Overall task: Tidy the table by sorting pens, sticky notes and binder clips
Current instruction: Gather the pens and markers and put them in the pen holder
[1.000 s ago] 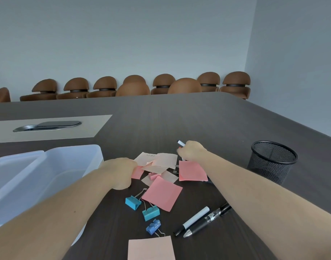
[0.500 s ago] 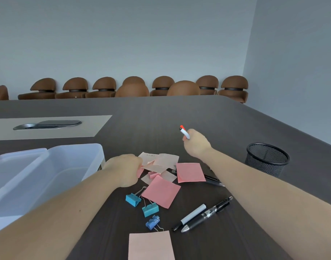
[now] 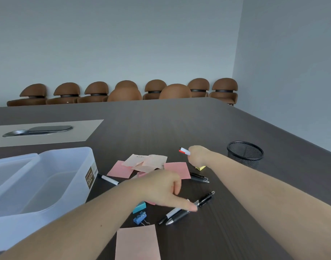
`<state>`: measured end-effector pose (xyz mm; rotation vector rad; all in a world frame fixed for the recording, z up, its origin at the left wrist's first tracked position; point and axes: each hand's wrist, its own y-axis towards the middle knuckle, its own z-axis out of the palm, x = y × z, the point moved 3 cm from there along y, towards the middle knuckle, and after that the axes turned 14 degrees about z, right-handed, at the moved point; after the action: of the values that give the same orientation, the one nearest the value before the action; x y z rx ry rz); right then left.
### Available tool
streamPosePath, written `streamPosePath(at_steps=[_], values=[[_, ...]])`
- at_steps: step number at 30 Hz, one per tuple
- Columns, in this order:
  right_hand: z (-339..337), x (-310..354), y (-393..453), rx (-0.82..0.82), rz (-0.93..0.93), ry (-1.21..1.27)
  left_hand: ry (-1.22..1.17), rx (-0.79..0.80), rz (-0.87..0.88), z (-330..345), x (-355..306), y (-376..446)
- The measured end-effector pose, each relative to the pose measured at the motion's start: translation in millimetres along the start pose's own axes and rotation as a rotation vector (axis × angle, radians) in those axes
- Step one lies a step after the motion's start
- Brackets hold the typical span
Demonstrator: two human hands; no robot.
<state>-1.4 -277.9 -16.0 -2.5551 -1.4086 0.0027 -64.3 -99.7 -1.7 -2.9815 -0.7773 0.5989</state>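
Note:
My right hand (image 3: 197,155) is closed around a white pen with a red tip (image 3: 184,151), held above the table near the black mesh cup (image 3: 244,154). My left hand (image 3: 163,190) reaches right over the clutter, fingers spread, its fingertips touching two pens (image 3: 181,212) lying side by side. Pink and peach sticky notes (image 3: 147,163) lie in a loose pile behind it. Blue binder clips (image 3: 139,212) sit just under my left wrist. Another black pen (image 3: 199,178) lies beside a pink note, and a white marker (image 3: 109,180) rests by the box.
A translucent plastic box (image 3: 48,177) with its lid stands at the left. A peach note (image 3: 137,243) lies at the near edge. A small yellow item (image 3: 200,167) peeks out below my right wrist. Brown chairs (image 3: 123,91) line the far side.
My left hand left the sticky notes and swung right and nearer, onto the two pens. My right hand lifted the red-tipped pen and carried it right, toward the mesh cup.

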Motion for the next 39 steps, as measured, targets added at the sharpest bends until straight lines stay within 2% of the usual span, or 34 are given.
streamPosePath(at_steps=[3,8,11,16,22,25,30,35,39], values=[[2.5,0.0,-5.3,-0.006,-0.028,-0.006,0.121,0.107,0.027,16.4,-14.5,-0.9],[0.5,-8.3,-18.5,-0.031,-0.079,0.025,0.221,-0.005,0.138,20.9,-22.4,-1.2],[-1.1,-14.2,-22.8,-0.009,-0.09,0.013,0.305,0.028,0.182,18.8,-25.3,0.3],[-0.3,-17.5,-28.3,0.007,-0.103,0.01,0.438,0.136,0.138,25.9,-34.4,1.4],[3.3,-20.3,-24.4,0.011,-0.065,-0.008,0.399,0.195,0.058,23.7,-25.4,9.4],[3.7,-20.3,-21.4,0.0,-0.029,-0.074,0.427,0.155,0.069,22.1,-20.5,17.7],[4.4,-19.5,-10.4,0.004,-0.015,-0.076,0.552,-0.067,0.206,12.9,-9.1,33.3],[3.6,-13.2,-4.5,-0.012,-0.015,0.002,0.586,-0.105,0.283,16.3,-0.4,55.0],[5.5,-9.7,-2.4,-0.021,-0.023,0.052,0.564,-0.024,0.244,22.6,6.8,68.9]])
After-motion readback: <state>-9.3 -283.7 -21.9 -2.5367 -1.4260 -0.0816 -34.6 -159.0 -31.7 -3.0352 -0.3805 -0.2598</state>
